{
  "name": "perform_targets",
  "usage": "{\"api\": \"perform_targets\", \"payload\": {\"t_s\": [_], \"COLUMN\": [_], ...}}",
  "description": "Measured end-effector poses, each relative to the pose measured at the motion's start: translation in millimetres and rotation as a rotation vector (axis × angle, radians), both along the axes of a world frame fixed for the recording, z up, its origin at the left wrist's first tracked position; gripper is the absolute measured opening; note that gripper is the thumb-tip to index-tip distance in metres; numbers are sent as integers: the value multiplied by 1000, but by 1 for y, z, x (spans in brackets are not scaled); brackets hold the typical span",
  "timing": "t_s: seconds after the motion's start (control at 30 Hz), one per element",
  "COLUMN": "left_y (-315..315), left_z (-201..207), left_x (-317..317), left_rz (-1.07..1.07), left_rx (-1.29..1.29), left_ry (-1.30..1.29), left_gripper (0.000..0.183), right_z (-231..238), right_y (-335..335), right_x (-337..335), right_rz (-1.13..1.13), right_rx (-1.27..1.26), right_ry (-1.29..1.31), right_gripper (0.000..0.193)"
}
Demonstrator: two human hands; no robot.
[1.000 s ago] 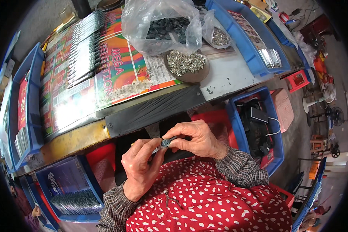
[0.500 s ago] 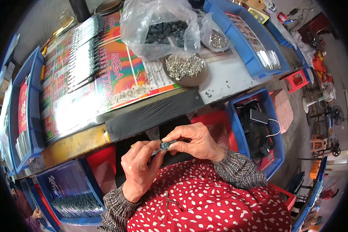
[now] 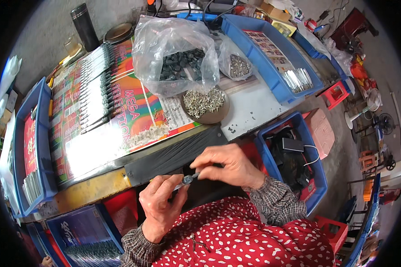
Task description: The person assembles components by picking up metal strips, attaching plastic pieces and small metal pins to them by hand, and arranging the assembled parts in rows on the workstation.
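Note:
Above my lap, my left hand is closed around a slim silver strip. A small dark grey plastic piece with a rounded head sits at the strip's end, by my left fingertips. My right hand is bent over from the right, its thumb and forefinger pinching the piece's narrow outer end. The fingers hide part of it. In front of me on the bench, a round brown dish holds many small silver metal pins. Behind it an open clear plastic bag contains dark plastic pieces.
Finished-looking silver strips with dark ends lie in a row on the bench. Blue trays stand left and right. A smaller bag of metal bits lies beside the large one. A blue crate is at my right.
My right hand has shifted slightly up and right, drawing back from the rounded head. My left hand keeps its hold. The whole view has tilted, so the bench appears lower.

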State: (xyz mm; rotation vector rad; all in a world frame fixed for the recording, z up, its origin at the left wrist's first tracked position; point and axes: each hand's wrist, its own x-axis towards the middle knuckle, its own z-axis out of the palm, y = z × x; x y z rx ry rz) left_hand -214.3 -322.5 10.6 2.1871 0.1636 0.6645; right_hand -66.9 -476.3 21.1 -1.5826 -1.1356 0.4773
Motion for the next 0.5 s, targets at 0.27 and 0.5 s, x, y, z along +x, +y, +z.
{"api": "perform_targets", "payload": {"t_s": [0.27,0.5], "left_y": [8,12], "left_z": [-1,0], "left_x": [0,1], "left_rz": [44,72], "left_rx": [8,30], "left_ry": [14,49], "left_gripper": [27,27], "right_z": [1,-6], "right_y": [4,10], "right_x": [47,48], "right_rz": [-491,-506], "right_rx": [-126,-269], "right_ry": [-801,-884], "right_gripper": [30,38]}}
